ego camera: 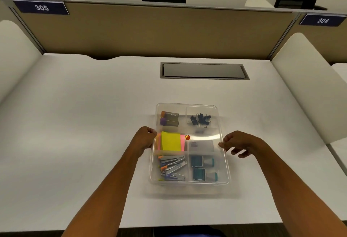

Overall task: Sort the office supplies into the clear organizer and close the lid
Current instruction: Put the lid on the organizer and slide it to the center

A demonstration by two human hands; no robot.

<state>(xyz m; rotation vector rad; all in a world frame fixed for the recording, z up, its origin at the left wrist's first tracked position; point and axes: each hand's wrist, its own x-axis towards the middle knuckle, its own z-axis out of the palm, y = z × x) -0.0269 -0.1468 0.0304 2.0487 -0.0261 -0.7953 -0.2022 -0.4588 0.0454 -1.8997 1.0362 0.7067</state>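
Clear organizer [189, 143] sits on the white desk [75, 124], a bit right of centre, nearer the front edge than the back panel. Transparent lid [204, 137] is lying on top, glare streak across the middle; cannot tell if it is snapped shut. Six compartments visible through it. Far left: two small boxes with orange and purple ends [169, 118]. Far right: black binder clips [200, 119] in a loose pile. Middle left: sticky notes [171, 141], yellow on top with pink showing at the edges. Middle right: a pale flat item with small print [201, 145], too hazy to identify. Near left: several grey staplers [172, 168] with orange and blue ends, stacked at angles. Near right: two teal-and-white pieces [203, 168], blurred. A small red-orange round sticker [187, 137] at the divider beside the notes. Left hand [145, 138] is at the organizer's left rim, fingers curled in tight against the edge, touching it. Right hand [238, 143] is at the right rim, fingertips [221, 145] just meeting the edge, fingers loosely spread, holding nothing. Grey recessed cable hatch [204, 71] lies toward the desk's back edge, well apart from the organizer.
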